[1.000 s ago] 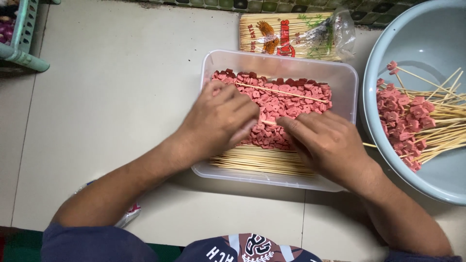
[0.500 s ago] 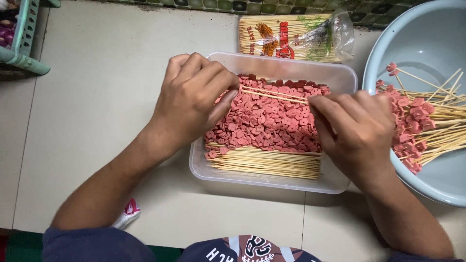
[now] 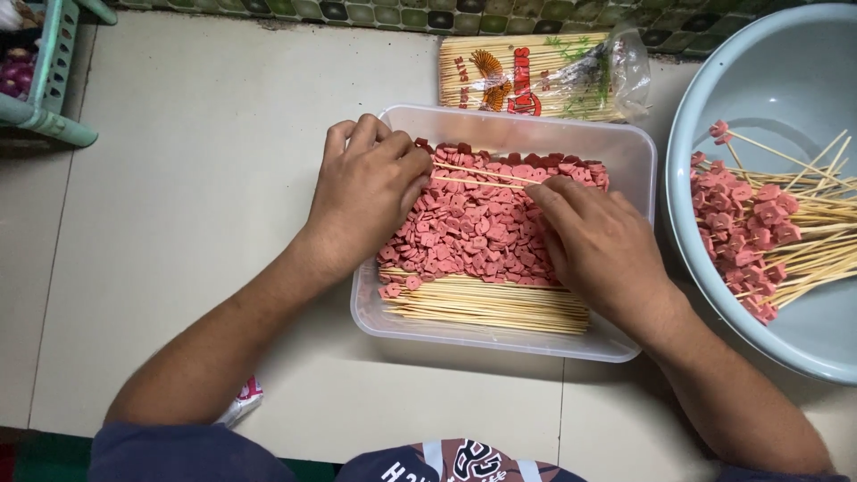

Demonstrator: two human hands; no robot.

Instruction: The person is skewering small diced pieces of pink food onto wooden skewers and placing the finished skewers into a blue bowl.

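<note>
Fingers, left (image 3: 420, 174): curled and pressed together, pinching the near ends of two thin bamboo skewers (image 3: 486, 176) that lie across the pile.
Fingers, right (image 3: 549, 198): loosely together, tips pressed down into the pink pieces near the skewers' far ends; whether a piece is pinched, cannot tell.
Left hand (image 3: 370, 192): resting over the tub's left wall, forearm stretched across the tiled floor (image 3: 196, 178).
Right hand (image 3: 598, 254): lying palm down on the meat, wrist over the tub's right front corner.
Nearest camera: dark printed shirt (image 3: 446, 460) at bottom edge; crumpled white-and-pink wrapper (image 3: 241, 402) under the left forearm.
Clear plastic tub (image 3: 509, 125): rectangular, set on the floor, holding a thick layer of small pink sliced meat pieces (image 3: 473, 232).
Bare sticks (image 3: 486, 303): neat bundle along the tub's near side, not yet loaded.
Grey-blue basin (image 3: 777, 71): just right of the tub, holding a pile of finished skewers (image 3: 759, 236), pink pieces threaded at one end.
Farther back: opened plastic packet of bamboo sticks (image 3: 536, 76) just behind the tub; green plastic crate (image 3: 54, 89) at far left; patterned tile border (image 3: 402, 13) along top.
Progress, as judged: a good batch threaded and piled in the basin; plenty of loose meat and many bare sticks left; roughly mid-job.
</note>
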